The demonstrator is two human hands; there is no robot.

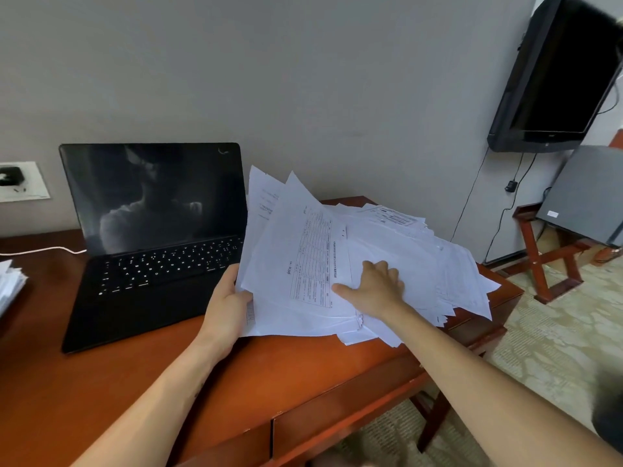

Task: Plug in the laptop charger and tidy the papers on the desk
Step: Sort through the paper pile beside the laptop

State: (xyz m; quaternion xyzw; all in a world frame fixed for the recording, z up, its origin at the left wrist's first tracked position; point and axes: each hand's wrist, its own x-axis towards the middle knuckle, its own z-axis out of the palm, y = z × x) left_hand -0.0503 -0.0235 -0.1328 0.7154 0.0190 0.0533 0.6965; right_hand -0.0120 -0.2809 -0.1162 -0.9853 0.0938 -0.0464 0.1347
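Observation:
A loose heap of white printed papers [404,251] covers the right end of the red-brown wooden desk [101,382]. My left hand [226,308] grips the lower left edge of a raised bundle of sheets [290,264], tilted up beside the laptop. My right hand [374,288] lies on the heap with its fingers curled into the sheets and thumb out to the left. An open black laptop [151,237] with a dark screen stands at the left. A white cable [43,250] runs from behind it toward a wall socket [23,182] holding a black plug [10,175].
Another small stack of papers [10,284] lies at the desk's far left edge. A black television [559,75] hangs on the wall at the right, above a grey box [586,197] on a wooden stand. Patterned carpet lies to the right of the desk.

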